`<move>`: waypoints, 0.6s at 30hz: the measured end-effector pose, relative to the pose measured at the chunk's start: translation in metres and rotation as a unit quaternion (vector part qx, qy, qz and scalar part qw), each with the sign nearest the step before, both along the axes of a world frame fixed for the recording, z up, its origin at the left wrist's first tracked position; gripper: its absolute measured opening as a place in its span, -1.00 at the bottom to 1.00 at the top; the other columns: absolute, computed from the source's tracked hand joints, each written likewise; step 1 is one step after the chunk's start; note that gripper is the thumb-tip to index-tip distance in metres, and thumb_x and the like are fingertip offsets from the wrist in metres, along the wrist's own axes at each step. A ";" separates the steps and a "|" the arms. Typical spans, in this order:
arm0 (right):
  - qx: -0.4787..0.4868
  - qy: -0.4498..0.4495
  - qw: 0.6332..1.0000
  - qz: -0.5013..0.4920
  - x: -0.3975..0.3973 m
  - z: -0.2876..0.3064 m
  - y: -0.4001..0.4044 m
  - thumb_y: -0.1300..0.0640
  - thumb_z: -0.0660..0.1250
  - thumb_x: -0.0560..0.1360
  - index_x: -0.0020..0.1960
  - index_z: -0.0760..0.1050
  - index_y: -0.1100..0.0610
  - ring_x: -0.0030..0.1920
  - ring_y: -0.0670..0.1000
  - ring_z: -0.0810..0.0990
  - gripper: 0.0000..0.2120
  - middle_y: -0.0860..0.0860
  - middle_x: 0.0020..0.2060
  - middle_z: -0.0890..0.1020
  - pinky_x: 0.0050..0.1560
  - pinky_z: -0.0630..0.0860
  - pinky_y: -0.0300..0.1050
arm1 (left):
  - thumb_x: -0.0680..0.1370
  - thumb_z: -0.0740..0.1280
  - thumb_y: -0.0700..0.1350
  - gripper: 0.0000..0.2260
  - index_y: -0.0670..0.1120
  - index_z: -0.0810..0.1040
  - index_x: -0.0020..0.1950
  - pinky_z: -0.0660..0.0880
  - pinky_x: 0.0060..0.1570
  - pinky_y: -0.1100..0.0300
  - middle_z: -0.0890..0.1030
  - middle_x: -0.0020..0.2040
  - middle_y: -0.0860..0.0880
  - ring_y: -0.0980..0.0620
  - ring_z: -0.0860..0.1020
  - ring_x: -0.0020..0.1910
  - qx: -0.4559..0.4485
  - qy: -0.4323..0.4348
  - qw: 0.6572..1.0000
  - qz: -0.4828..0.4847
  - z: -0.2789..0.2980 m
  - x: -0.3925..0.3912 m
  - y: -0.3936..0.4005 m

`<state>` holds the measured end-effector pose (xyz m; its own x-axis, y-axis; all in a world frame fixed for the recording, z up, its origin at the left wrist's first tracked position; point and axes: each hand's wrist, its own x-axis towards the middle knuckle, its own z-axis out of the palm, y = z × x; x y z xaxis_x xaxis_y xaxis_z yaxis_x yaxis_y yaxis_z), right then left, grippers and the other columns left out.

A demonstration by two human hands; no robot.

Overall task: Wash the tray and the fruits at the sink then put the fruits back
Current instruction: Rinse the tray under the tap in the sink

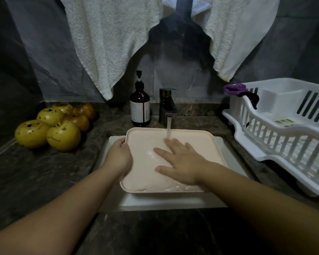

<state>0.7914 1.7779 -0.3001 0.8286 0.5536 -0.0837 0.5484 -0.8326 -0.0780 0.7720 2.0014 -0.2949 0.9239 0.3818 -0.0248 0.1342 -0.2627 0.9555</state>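
A: Where is the tray?

B: The pink tray [136, 134] sits over the sink [166, 201] at the centre of the dark worktop [35, 173], under water running from the faucet [167, 105] at 12 o'clock.

A: And the hands?

B: The left hand [121, 155] holds the tray's rim at 9 o'clock — its grip curled over the edge, fingers on the rim. The right hand [180, 161] lies flat on the wet tray floor, grip spread, fingers straight and apart, fingertips just at the stream.

A: The fruits?

B: Six or so yellow-green fruits [52, 126], spotted brown, are heaped on the worktop at 10 o'clock from the tray, well apart from it.

A: Anything else in shot?

B: A brown pump bottle [140, 105] stands just left of the faucet. A white dish rack [284, 129] fills the 3 o'clock side — a purple cloth [235, 88] draped on its far corner. White towels [107, 43] hang at 12 o'clock against the dark wall.
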 end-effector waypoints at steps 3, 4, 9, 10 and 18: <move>-0.007 0.029 0.997 -0.076 0.007 0.003 -0.037 -0.55 -0.18 0.51 0.55 -0.25 -0.42 0.64 0.08 -0.23 -0.33 -0.09 0.65 -0.19 0.58 -0.17 0.14 | 0.73 0.08 -0.15 -0.65 -0.03 0.54 0.42 0.41 -0.03 0.13 0.61 0.12 -0.05 0.00 0.54 -0.03 0.009 0.002 1.000 0.021 0.001 -0.001 0.001; -0.005 0.034 0.996 -0.086 0.009 0.005 -0.044 -0.51 -0.15 0.55 0.57 -0.20 -0.41 0.65 0.07 -0.18 -0.37 -0.08 0.66 -0.15 0.58 -0.12 0.11 | 0.73 0.08 -0.15 -0.65 -0.02 0.54 0.43 0.40 -0.01 0.12 0.60 0.13 -0.05 -0.01 0.53 -0.03 0.011 0.003 1.000 0.021 0.002 -0.002 0.000; 0.062 -0.054 0.987 -0.135 0.007 0.016 -0.061 -0.10 0.05 0.70 0.58 0.28 -0.12 0.58 0.13 0.16 -0.55 0.08 0.58 0.25 0.55 0.11 0.00 | 0.74 0.08 -0.12 -0.64 -0.05 0.48 0.50 0.50 0.23 0.02 0.61 0.30 -0.13 -0.12 0.57 0.19 0.018 0.025 0.999 0.017 0.004 -0.007 0.001; 0.097 -0.074 0.979 -0.166 0.007 0.018 -0.068 -0.02 0.11 0.69 0.53 0.37 -0.05 0.52 0.15 0.25 -0.58 0.12 0.52 0.32 0.52 0.19 -0.02 | 0.74 0.08 -0.13 -0.63 -0.06 0.48 0.50 0.50 0.27 -0.01 0.60 0.32 -0.14 -0.14 0.56 0.22 0.013 0.030 0.999 0.020 0.005 -0.007 0.002; 0.356 0.122 0.859 -0.346 0.005 0.013 -0.102 0.18 0.30 0.60 0.33 0.54 -0.06 -0.28 0.00 0.60 -0.66 0.03 -0.14 0.64 -0.37 0.45 -0.22 | 0.73 0.09 -0.19 -0.65 -0.07 0.46 0.49 0.55 0.22 -0.03 0.61 0.26 -0.16 -0.17 0.59 0.18 -0.024 0.067 0.997 0.015 0.006 -0.006 0.005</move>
<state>0.7962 1.6761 -0.2875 0.9858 -0.0817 -0.1467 -0.1644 -0.6466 -0.7449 0.7665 2.0065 -0.2893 0.8990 0.4054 -0.1657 0.2682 -0.2104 0.9401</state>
